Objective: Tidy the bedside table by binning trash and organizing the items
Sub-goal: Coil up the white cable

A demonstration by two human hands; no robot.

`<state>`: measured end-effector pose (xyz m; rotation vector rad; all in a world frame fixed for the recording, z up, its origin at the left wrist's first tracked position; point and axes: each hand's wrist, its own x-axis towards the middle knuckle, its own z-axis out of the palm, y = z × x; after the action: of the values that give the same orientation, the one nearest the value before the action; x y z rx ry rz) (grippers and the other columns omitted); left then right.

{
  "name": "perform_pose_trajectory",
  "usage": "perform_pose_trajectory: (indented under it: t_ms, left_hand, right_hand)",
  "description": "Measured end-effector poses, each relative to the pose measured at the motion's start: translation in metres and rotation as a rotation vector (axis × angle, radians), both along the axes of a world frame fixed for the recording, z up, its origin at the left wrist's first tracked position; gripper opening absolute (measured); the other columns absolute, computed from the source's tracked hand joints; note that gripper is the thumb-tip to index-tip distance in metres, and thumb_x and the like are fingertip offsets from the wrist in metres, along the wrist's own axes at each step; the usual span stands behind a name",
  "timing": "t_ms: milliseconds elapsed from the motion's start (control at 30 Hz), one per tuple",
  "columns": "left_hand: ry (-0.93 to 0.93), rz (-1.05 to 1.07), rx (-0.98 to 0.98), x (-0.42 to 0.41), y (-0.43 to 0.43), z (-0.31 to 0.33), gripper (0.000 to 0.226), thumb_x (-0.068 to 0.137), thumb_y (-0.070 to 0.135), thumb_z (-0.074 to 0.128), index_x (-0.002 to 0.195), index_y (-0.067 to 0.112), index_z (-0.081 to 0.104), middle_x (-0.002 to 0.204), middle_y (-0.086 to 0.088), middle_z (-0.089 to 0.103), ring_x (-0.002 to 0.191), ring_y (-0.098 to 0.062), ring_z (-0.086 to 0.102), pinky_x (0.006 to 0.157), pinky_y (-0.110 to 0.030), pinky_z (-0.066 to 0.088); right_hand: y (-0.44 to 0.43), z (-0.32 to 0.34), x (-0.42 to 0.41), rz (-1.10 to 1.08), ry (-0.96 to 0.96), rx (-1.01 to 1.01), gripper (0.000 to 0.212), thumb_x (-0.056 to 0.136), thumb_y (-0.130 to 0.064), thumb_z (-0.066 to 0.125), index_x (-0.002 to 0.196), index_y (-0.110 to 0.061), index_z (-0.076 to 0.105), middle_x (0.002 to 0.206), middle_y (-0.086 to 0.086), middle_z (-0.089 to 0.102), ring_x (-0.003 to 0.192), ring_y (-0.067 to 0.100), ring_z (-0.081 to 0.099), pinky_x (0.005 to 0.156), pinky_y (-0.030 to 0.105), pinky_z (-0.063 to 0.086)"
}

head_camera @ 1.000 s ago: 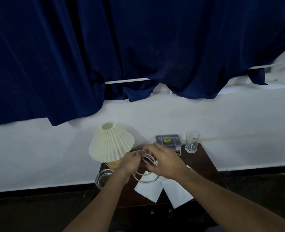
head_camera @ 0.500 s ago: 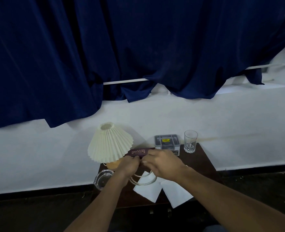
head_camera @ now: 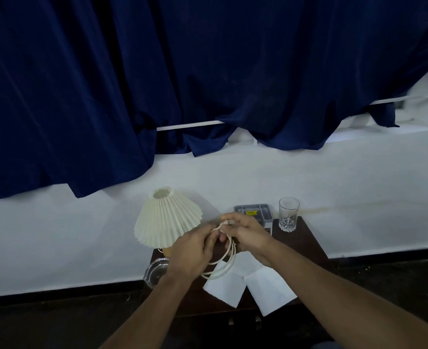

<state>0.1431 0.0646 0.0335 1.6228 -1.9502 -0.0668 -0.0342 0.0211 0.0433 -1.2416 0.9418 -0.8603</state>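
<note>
Winding the cable (head_camera: 229, 260) tighter, low in the middle of the frame, just above the bedside table (head_camera: 306, 243). Brought the left hand (head_camera: 190, 250) and right hand (head_camera: 248, 234) closer together than half a second back, and lifted them a touch up-frame. Clenched the left round the gathered strands at the top of the coil; pinched the free end of the cable with the right fingertips, closed on it. Let the loops dangle down-frame over the white papers (head_camera: 271, 285), apparently clear of the tabletop. Covered up the dark red case glimpsed a moment ago behind the hands. Left the lamp (head_camera: 167, 217) at left, and the glass (head_camera: 288, 214) and grey tray (head_camera: 254, 210) up-right of the hands, untouched. Looked close to finishing the coil, probably needing only a tuck of the end before setting it down neatly. Still had the papers to deal with.
</note>
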Motion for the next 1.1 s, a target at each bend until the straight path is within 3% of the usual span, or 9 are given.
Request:
perform_pose_trajectory:
  t_ms: [100, 167, 233, 367, 500, 667, 800, 933, 1100]
  left_hand:
    - [-0.052, 0.037, 0.012, 0.001, -0.005, -0.001, 0.031, 0.102, 0.048, 0.037, 0.1, 0.032, 0.063, 0.093, 0.009, 0.07, 0.088, -0.018, 0.066, 0.071, -0.034, 0.049]
    - [-0.082, 0.048, 0.053, 0.0, -0.009, -0.003, 0.034, 0.102, 0.048, 0.036, 0.105, 0.032, 0.065, 0.096, 0.006, 0.073, 0.091, -0.021, 0.067, 0.074, -0.035, 0.051]
    - [-0.051, 0.026, 0.109, -0.001, -0.014, -0.008, 0.035, 0.103, 0.048, 0.038, 0.107, 0.028, 0.067, 0.097, 0.003, 0.074, 0.093, -0.023, 0.068, 0.075, -0.035, 0.05]
    - [0.191, -0.02, 0.186, 0.003, -0.021, -0.031, 0.029, 0.104, 0.04, 0.047, 0.116, 0.026, 0.069, 0.103, 0.006, 0.075, 0.097, -0.014, 0.069, 0.085, -0.036, 0.052]
    - [0.42, -0.05, 0.259, -0.001, -0.031, -0.067, 0.018, 0.104, 0.027, 0.054, 0.106, 0.023, 0.071, 0.096, 0.013, 0.074, 0.091, -0.003, 0.068, 0.085, -0.036, 0.055]
    - [0.559, -0.028, 0.339, -0.001, -0.06, -0.098, 0.02, 0.104, 0.026, 0.053, 0.103, 0.021, 0.072, 0.093, 0.008, 0.075, 0.09, -0.005, 0.069, 0.087, -0.042, 0.055]
    - [0.387, -0.012, 0.314, 0.003, -0.089, -0.113, 0.025, 0.107, 0.034, 0.043, 0.105, 0.018, 0.063, 0.092, 0.001, 0.072, 0.084, -0.017, 0.068, 0.077, -0.046, 0.054]
    - [0.187, 0.073, 0.308, 0.016, -0.112, -0.131, 0.028, 0.108, 0.03, 0.034, 0.123, 0.019, 0.056, 0.114, -0.002, 0.067, 0.104, -0.022, 0.062, 0.089, -0.043, 0.05]
    - [0.065, 0.199, 0.329, 0.021, -0.125, -0.156, 0.028, 0.106, 0.028, 0.035, 0.121, 0.018, 0.056, 0.112, -0.005, 0.066, 0.104, -0.026, 0.059, 0.087, -0.039, 0.046]
  right_hand:
    - [0.001, -0.002, 0.007, -0.06, 0.193, -0.195, 0.017, 0.099, -0.015, 0.06, 0.114, -0.02, 0.067, 0.083, 0.01, 0.073, 0.066, 0.024, 0.068, 0.066, 0.036, 0.059]
    - [0.003, -0.007, 0.009, -0.093, 0.632, -0.601, 0.026, 0.101, -0.02, 0.053, 0.123, -0.022, 0.066, 0.102, 0.007, 0.074, 0.091, 0.025, 0.069, 0.081, 0.036, 0.056]
    - [0.005, -0.011, 0.008, -0.073, 0.958, -0.897, 0.033, 0.102, -0.026, 0.046, 0.131, -0.023, 0.062, 0.116, 0.006, 0.066, 0.107, 0.025, 0.061, 0.085, 0.036, 0.054]
    - [-0.002, -0.023, 0.004, 0.056, 1.228, -0.989, 0.037, 0.1, -0.04, 0.049, 0.13, -0.019, 0.056, 0.124, 0.009, 0.05, 0.117, 0.027, 0.048, 0.089, 0.043, 0.052]
    - [-0.016, -0.048, 0.008, 0.08, 1.331, -0.971, 0.025, 0.102, -0.028, 0.048, 0.118, -0.013, 0.06, 0.116, 0.009, 0.057, 0.108, 0.028, 0.058, 0.08, 0.04, 0.049]
    - [-0.045, -0.076, 0.015, 0.088, 1.17, -0.771, 0.03, 0.104, -0.039, 0.041, 0.109, -0.016, 0.059, 0.108, 0.005, 0.061, 0.1, 0.025, 0.059, 0.078, 0.04, 0.05]
    - [-0.083, -0.093, 0.026, 0.007, 1.105, -0.62, 0.02, 0.104, -0.031, 0.048, 0.102, -0.015, 0.06, 0.103, 0.007, 0.066, 0.094, 0.029, 0.063, 0.075, 0.038, 0.05]
    - [-0.115, -0.115, 0.039, -0.047, 1.153, -0.545, 0.018, 0.102, -0.027, 0.049, 0.103, -0.013, 0.06, 0.106, 0.01, 0.066, 0.097, 0.031, 0.062, 0.072, 0.036, 0.044]
    - [-0.135, -0.146, 0.053, -0.019, 1.249, -0.528, 0.017, 0.101, -0.026, 0.052, 0.11, -0.013, 0.06, 0.111, 0.009, 0.064, 0.101, 0.03, 0.062, 0.071, 0.036, 0.043]
